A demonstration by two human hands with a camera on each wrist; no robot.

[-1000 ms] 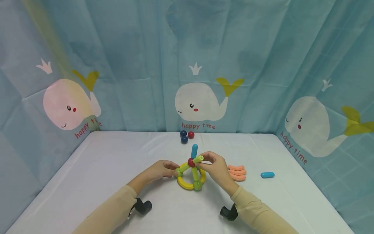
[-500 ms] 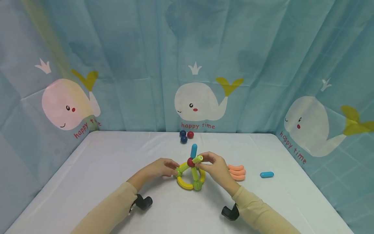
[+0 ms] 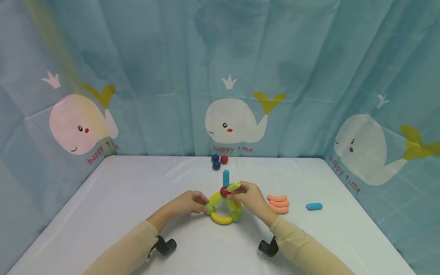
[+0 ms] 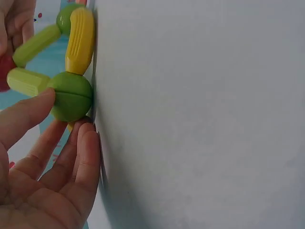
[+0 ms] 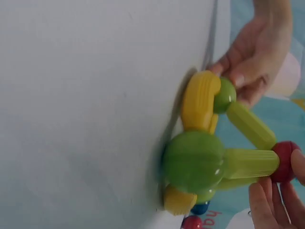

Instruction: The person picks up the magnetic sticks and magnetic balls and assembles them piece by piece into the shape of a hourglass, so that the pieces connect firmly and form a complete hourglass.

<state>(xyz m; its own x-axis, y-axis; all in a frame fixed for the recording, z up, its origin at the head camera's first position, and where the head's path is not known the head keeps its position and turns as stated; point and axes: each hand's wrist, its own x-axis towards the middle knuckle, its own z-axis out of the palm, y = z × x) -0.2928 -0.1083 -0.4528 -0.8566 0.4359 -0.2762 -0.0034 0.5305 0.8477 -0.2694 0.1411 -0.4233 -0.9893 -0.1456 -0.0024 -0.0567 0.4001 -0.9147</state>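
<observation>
A frame of toy building rods and balls stands at the table's middle. Its base is a ring of yellow curved rods (image 3: 221, 219) joined by green balls (image 5: 194, 161). Light green rods (image 5: 251, 163) slope up to a red ball (image 3: 224, 191) on top. From that ball a blue rod (image 3: 225, 178) points up, and another light green rod (image 3: 234, 186) sticks out to the right. My left hand (image 3: 191, 201) pinches the leftmost green ball (image 4: 71, 96) between thumb and fingers. My right hand (image 3: 252, 198) holds the red ball; fingertips are partly hidden in the head view.
Two dark blue balls (image 3: 216, 165) and a loose red ball (image 3: 224, 159) lie at the table's back edge. Several orange curved rods (image 3: 279, 204) sit right of my right hand, with a blue rod (image 3: 314, 206) farther right. A printed curtain (image 3: 154, 95) encloses the table.
The frame has turned slightly between my hands. Its blue rod now stands straighter and the near green ball has shifted right. Both hands keep their hold.
</observation>
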